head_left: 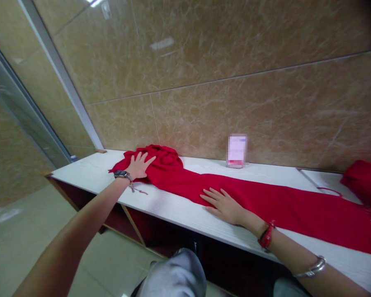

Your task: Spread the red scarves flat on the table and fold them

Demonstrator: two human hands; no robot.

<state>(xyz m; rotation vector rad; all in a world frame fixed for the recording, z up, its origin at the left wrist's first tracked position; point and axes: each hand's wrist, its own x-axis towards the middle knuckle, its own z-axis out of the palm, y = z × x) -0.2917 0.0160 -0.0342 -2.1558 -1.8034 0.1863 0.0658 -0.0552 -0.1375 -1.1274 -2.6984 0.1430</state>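
A long red cloth (259, 194) like a scarf lies stretched along the white counter (173, 206), running off toward the right edge. Its left end is bunched into a loose crumpled heap (165, 156) against the wall. On the near side of that heap rests my left hand (138, 166), fingers spread, palm down. My right hand (224, 205) lies flat across the cloth's front edge near the middle, its fingers on the fabric. Neither hand grips anything. The far right end of the cloth is cut off by the view.
A phone-like upright object (236, 151), blurred out, leans against the tiled wall (191, 119) behind the cloth. Another red bundle (363, 183) sits at the back right, with a thin red cord (329, 190) beside it. Open dark compartments (160, 233) lie under the counter.
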